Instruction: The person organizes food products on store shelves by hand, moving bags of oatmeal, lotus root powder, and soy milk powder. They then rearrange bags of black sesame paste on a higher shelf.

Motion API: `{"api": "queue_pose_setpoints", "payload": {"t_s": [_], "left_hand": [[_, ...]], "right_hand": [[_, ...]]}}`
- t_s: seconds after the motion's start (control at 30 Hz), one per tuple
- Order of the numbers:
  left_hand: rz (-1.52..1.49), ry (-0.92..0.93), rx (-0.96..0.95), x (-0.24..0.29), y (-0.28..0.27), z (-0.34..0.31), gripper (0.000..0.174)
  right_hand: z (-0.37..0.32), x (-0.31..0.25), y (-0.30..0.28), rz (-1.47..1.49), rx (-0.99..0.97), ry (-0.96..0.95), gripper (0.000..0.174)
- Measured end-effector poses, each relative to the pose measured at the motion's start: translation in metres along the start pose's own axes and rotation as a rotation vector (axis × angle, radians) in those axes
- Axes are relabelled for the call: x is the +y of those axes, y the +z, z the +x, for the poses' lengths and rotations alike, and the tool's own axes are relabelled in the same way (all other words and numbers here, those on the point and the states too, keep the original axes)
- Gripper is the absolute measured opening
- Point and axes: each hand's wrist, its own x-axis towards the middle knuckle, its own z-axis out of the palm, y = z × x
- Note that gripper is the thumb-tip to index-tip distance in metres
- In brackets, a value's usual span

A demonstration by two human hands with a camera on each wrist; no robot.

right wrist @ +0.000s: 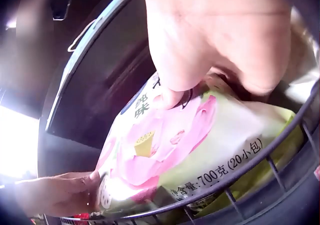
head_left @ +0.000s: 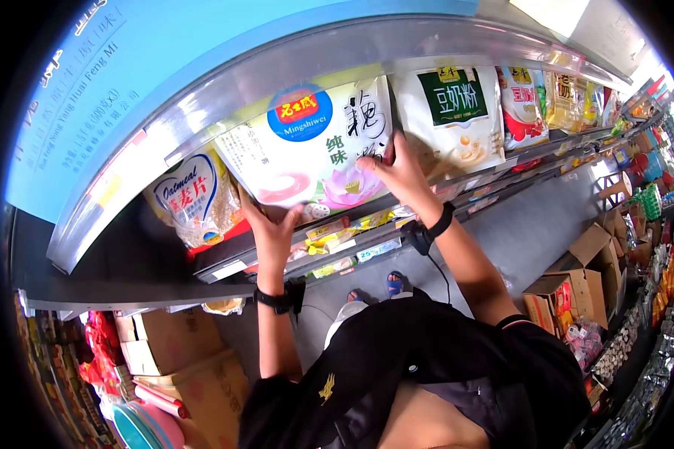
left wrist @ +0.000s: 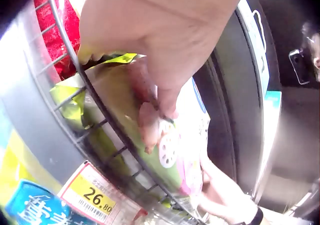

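Note:
A large white bag of lotus root powder [head_left: 314,161], printed with a pink lotus flower and a blue oval, stands on the shelf, leaning back. My left hand [head_left: 272,232] grips its lower left part, with the thumb on the printed front. On the right side, my right hand [head_left: 403,173] holds the edge, thumb on the front and fingers round behind. The right wrist view shows the lotus print [right wrist: 160,140] right below that thumb. In the left wrist view the bag's lower edge sits just behind a wire rail [left wrist: 112,122].
An oatmeal bag [head_left: 192,196] stands left of the lotus bag, a white soy milk powder bag [head_left: 457,123] to its right. A grey shelf edge [head_left: 337,37] curves above. A price tag [left wrist: 91,192] hangs on the rail. Cardboard boxes [head_left: 180,344] stand low on the left.

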Motion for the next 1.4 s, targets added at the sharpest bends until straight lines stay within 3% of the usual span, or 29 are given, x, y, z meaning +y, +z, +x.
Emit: {"api": "queue_pose_setpoints", "payload": {"t_s": [0.03,0.07,0.1,0.13,0.2,0.23,0.33,0.4,0.47,0.53,0.6,0.73,0.87,0.93,1.0,1.13,1.2,1.23,1.27,1.3,1.4], "left_hand": [[0.206,0.108,0.006,-0.003,-0.002,-0.007,0.119],[0.173,-0.008,-0.030,0.010,-0.002,-0.012,0.119],[0.145,-0.125,-0.062,0.023,-0.002,-0.017,0.119],[0.144,-0.253,-0.110,0.016,-0.005,-0.019,0.119],[0.459,0.037,-0.039,0.005,0.001,-0.023,0.115],[0.409,0.031,0.007,0.010,0.007,-0.023,0.116],[0.500,0.065,0.179,0.029,0.025,-0.034,0.116],[0.528,0.208,0.247,0.049,0.041,-0.044,0.098],[0.384,0.329,0.105,0.058,0.059,-0.054,0.078],[0.266,0.343,-0.099,0.079,0.084,-0.059,0.051],[0.180,0.286,-0.294,0.083,0.112,-0.061,0.048],[0.130,0.222,-0.319,0.101,0.170,-0.057,0.052],[0.012,0.086,-0.233,0.100,0.228,-0.049,0.065],[-0.023,0.047,-0.112,0.097,0.255,-0.041,0.070],[-0.157,-0.107,-0.019,0.095,0.276,-0.033,0.075],[0.108,-0.236,-0.016,0.100,0.289,-0.013,0.087],[0.035,-0.201,-0.023,0.081,0.292,-0.014,0.095],[0.057,-0.164,-0.018,0.081,0.294,-0.017,0.097],[0.080,-0.127,-0.020,0.082,0.296,-0.019,0.100],[-0.049,-0.211,-0.049,0.082,0.297,-0.018,0.105],[-0.001,-0.177,-0.060,0.087,0.300,-0.018,0.101]], "right_hand": [[-0.007,0.012,0.011,-0.094,0.114,-0.115,0.090],[-0.012,0.012,0.013,-0.195,0.234,-0.229,0.096],[-0.019,0.011,0.010,-0.225,0.175,-0.237,0.107],[-0.030,-0.011,0.007,-0.062,0.151,-0.192,0.102],[-0.035,-0.001,0.014,-0.404,0.164,-0.462,0.098],[-0.039,0.000,0.022,-0.253,0.133,-0.364,0.097],[-0.042,-0.008,0.012,-0.310,0.167,-0.376,0.089],[-0.050,-0.015,-0.005,-0.343,0.246,-0.393,0.076],[-0.059,-0.010,-0.026,-0.340,0.414,-0.355,0.056],[-0.063,0.007,-0.057,-0.430,0.539,-0.325,0.051],[-0.062,0.021,-0.092,-0.437,0.626,-0.235,0.050],[-0.044,0.086,-0.155,-0.479,0.722,-0.194,0.057],[-0.031,0.151,-0.194,-0.285,0.552,-0.213,0.063],[-0.026,0.154,-0.214,-0.189,0.425,-0.115,0.063],[-0.021,0.169,-0.226,-0.125,0.287,-0.095,0.063],[-0.005,0.178,-0.239,0.013,0.047,-0.089,0.068],[0.006,0.162,-0.252,0.039,-0.043,-0.129,0.072],[0.012,0.164,-0.249,0.221,-0.116,-0.067,0.076],[0.013,0.165,-0.249,0.183,-0.097,-0.105,0.076],[0.013,0.166,-0.248,0.144,-0.071,-0.138,0.075],[0.015,0.169,-0.241,0.111,0.008,-0.209,0.071]]}}
